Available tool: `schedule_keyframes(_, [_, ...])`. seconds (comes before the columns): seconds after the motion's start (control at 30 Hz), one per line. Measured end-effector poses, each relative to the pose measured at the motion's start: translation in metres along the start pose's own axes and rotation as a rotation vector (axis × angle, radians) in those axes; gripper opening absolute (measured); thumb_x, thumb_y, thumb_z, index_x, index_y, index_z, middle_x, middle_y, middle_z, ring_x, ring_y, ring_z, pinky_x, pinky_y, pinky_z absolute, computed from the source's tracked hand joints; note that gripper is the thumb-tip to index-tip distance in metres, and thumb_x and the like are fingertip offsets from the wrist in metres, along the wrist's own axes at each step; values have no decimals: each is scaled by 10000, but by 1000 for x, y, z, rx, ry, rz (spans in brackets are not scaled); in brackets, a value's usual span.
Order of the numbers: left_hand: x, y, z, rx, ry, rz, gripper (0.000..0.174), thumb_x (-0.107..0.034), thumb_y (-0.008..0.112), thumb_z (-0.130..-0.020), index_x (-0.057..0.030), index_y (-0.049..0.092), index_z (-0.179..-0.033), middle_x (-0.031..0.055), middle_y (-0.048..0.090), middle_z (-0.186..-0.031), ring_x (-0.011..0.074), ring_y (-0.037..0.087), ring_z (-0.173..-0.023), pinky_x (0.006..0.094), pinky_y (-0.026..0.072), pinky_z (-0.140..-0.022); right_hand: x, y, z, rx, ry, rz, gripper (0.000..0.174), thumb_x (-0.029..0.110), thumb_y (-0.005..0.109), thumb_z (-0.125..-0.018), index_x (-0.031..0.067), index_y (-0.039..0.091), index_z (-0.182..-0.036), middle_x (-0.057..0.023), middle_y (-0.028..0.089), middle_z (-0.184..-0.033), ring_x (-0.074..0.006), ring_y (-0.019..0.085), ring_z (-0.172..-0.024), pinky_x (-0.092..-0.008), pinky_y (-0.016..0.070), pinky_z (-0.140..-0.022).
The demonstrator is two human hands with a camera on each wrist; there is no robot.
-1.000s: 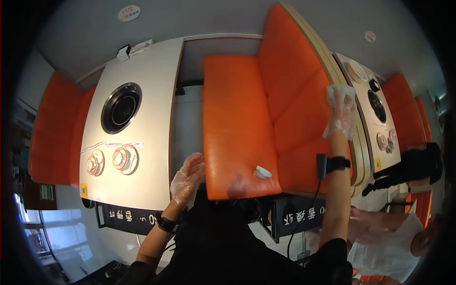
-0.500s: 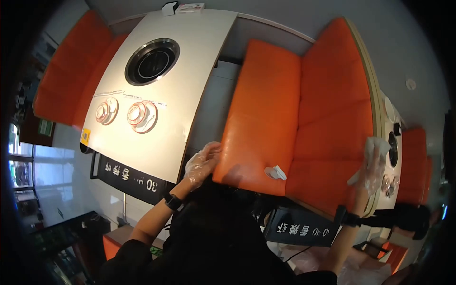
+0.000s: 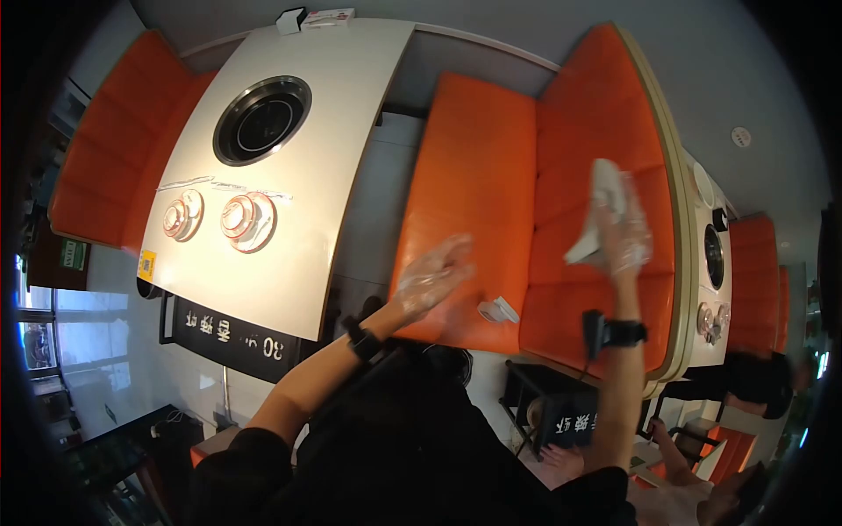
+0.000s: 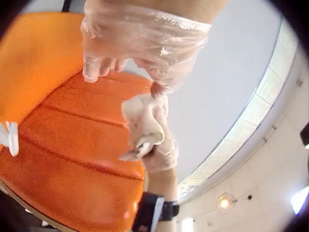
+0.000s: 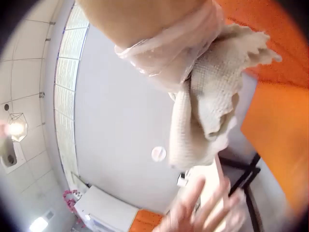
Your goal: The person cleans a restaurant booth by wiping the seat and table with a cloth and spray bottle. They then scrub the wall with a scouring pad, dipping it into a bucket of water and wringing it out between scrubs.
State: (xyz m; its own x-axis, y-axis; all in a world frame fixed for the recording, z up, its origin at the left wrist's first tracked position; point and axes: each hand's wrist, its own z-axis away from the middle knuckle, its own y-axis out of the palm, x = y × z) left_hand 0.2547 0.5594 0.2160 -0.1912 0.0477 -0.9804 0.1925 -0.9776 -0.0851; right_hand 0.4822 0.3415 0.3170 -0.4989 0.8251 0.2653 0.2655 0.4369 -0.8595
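In a clear plastic glove, my right hand grips a white textured cloth in front of the orange backrest. Part of the cloth hangs loose from the fingers, which are mostly hidden behind it in the right wrist view. My left hand, gloved as well, is over the near part of the orange bench seat with its fingers extended and nothing in them. On the seat near its front end lies a small white crumpled item.
To the left is a white table with a round built-in cooktop and two wrapped dish sets. Behind the backrest stands another table. A black rack with white lettering sits near the bench's end, and another person's hand is below it.
My right hand has brought the cloth from the backrest's top edge leftward, in front of the backrest. My left hand has moved from beside the seat's edge to over the seat.
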Motion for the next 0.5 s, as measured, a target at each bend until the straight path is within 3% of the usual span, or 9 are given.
schedule_keyframes(0.03, [-6,15,-11,-12,119,49,699,-346,634,-954,-112,289,-1516,161,449,-1466,251,458,-1342,370,411,-1091,19,5,17,111,33,-82,591,395,576,-955,143,439,-1471,-169,624,-1285,-275,666,-1073,-382,552,-861])
schedule_keyframes(0.07, [-14,26,-19,-12,119,51,699,-346,634,-954,-112,289,-1516,161,449,-1466,251,458,-1342,370,411,-1091,35,11,33,223,66,-166,619,434,568,-956,157,420,-1490,-155,612,-1314,-260,662,-1081,-381,551,-868])
schedule_keyframes(0.17, [-36,42,-25,-39,84,301,843,-410,662,-930,-149,165,-1558,184,346,-1524,298,415,-1369,384,404,-1096,69,30,76,353,89,-432,553,373,506,-984,42,477,-1426,-176,496,-1452,-324,554,-1258,-387,446,-1032])
schedule_keyframes(0.23, [-45,46,-21,40,-155,684,898,-415,671,-923,-168,98,-1569,176,333,-1519,315,433,-1341,373,427,-1068,83,37,98,431,96,-529,497,277,476,-987,45,473,-1427,-173,479,-1466,-332,532,-1276,-371,429,-1049])
schedule_keyframes(0.27, [-7,54,-31,2,-110,696,745,-404,646,-945,-132,262,-1523,145,460,-1416,264,520,-1246,366,480,-1009,91,35,104,433,101,-527,497,277,476,-987,45,473,-1427,-173,479,-1466,-332,532,-1276,-371,429,-1049])
schedule_keyframes(0.3, [8,55,-32,6,-113,697,745,-404,646,-945,-132,262,-1523,145,460,-1416,264,520,-1246,366,480,-1009,99,29,106,473,48,-523,484,245,465,-986,60,469,-1433,-175,472,-1470,-334,539,-1266,-365,427,-1049])
schedule_keyframes(0.37, [26,48,-25,189,-244,1203,563,-398,615,-968,-86,444,-1404,105,583,-1264,220,591,-1139,352,523,-945,107,32,110,555,13,-509,471,208,471,-987,99,463,-1445,-180,465,-1472,-330,541,-1260,-355,423,-1054])
schedule_keyframes(0.5, [31,38,-18,132,-347,1353,400,-341,579,-998,-29,559,-1249,90,656,-1134,218,663,-969,327,556,-854,109,20,97,696,118,-608,474,256,509,-987,100,478,-1433,-169,473,-1469,-319,520,-1288,-364,422,-1061])
